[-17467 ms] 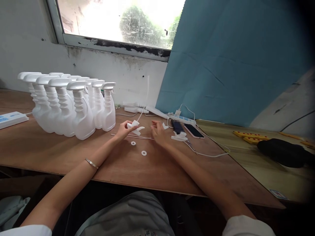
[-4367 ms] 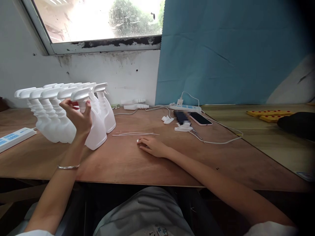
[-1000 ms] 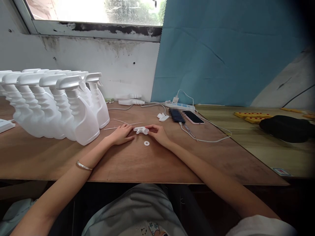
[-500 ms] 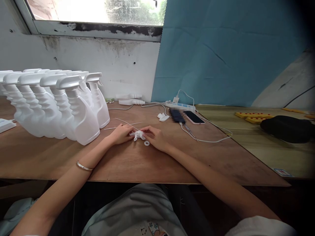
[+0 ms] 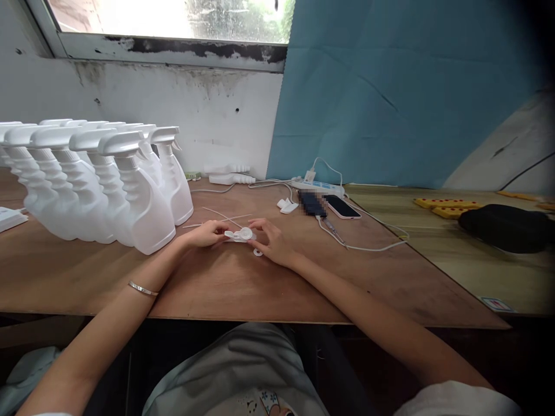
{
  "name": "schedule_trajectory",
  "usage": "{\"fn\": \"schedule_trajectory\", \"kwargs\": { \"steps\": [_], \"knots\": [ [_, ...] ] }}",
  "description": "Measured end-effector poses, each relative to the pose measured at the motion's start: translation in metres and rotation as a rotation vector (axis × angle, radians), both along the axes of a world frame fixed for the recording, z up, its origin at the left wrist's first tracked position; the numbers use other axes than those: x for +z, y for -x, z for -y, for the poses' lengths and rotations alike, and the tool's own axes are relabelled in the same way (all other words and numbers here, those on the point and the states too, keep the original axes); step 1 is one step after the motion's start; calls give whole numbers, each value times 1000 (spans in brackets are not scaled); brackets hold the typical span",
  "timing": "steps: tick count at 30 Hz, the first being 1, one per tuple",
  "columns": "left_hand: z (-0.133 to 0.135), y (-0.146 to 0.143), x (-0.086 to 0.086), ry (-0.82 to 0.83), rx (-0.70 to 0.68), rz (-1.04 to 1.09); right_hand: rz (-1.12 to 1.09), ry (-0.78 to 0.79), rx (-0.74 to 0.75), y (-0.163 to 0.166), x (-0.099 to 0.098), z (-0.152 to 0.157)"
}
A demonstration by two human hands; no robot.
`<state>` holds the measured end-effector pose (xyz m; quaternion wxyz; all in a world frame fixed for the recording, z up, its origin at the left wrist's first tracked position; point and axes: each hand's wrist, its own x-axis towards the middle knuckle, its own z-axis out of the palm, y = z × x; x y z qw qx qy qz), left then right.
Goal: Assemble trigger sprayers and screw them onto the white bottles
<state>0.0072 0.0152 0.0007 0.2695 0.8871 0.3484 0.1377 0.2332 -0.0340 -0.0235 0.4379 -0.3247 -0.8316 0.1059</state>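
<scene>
Left hand: low over the table (image 5: 260, 294), the hand (image 5: 207, 234) curled inward, thumb and fingertips drawn nearly together on the left end of a white trigger head (image 5: 240, 234) – a narrow pinch.
Right hand: the hand (image 5: 275, 242) is bent toward the left one, index finger at the far side and thumb at the near side of the trigger head's round end; the fingers are parted by about the width of that end and grasp it.
Trigger head: between the two hands, in front of the person, lying sideways with its round end to the right; whether its underside touches the table I cannot tell.
Ring: a small flat white ring (image 5: 261, 253) lies on the table just below the right thumb, partly covered by it.
Tubes: thin white tubes (image 5: 218, 215) lie crossed on the table beyond the left hand; one runs toward the trigger head, and I cannot tell if it joins.
Bottles: white spray bottles (image 5: 147, 211) stand upright in a close group to the left, well apart from the hands.
Loose pieces: white parts (image 5: 287, 206) lie beyond the right hand, near a dark phone (image 5: 313, 203) – its screen blurred – and a pink-edged phone (image 5: 342, 207).
Wrist: a silver bracelet (image 5: 143, 289) circles the left forearm.
</scene>
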Motion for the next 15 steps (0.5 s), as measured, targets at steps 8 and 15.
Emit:
{"fn": "schedule_trajectory", "kwargs": {
  "steps": [8, 15],
  "knots": [
    [18, -11, 8, 31, -10, 218, 96, 112, 24, -4, 0, -1],
    [28, -21, 9, -228, -67, 172, 163, -15, 28, -3, -2, 0]
  ]
}}
